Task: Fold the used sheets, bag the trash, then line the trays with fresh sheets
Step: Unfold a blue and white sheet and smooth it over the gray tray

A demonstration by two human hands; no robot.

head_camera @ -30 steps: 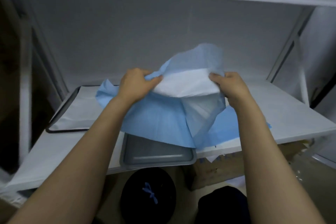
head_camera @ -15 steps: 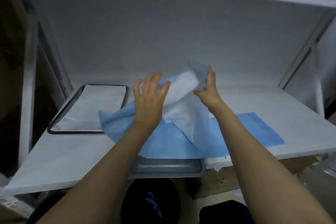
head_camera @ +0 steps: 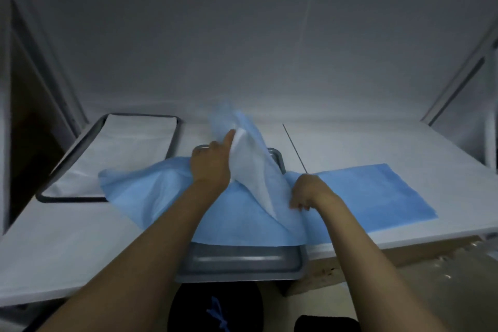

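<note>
White shelf [head_camera: 80, 250] — blue sheet [head_camera: 151, 197] hides most of tray [head_camera: 242, 264].

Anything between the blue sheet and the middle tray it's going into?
Nothing visible. The blue sheet already drapes across the middle tray, whose bare near end holds nothing. Only the sheet's own flap stands up, between the left hand and the right hand, both on it.

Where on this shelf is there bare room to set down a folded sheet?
Front left, the bare shelf between the lined tray and the front edge. Also back right, behind the flat blue sheet. The middle is crowded: centre tray, draped blue sheet, left hand, right hand.
</note>
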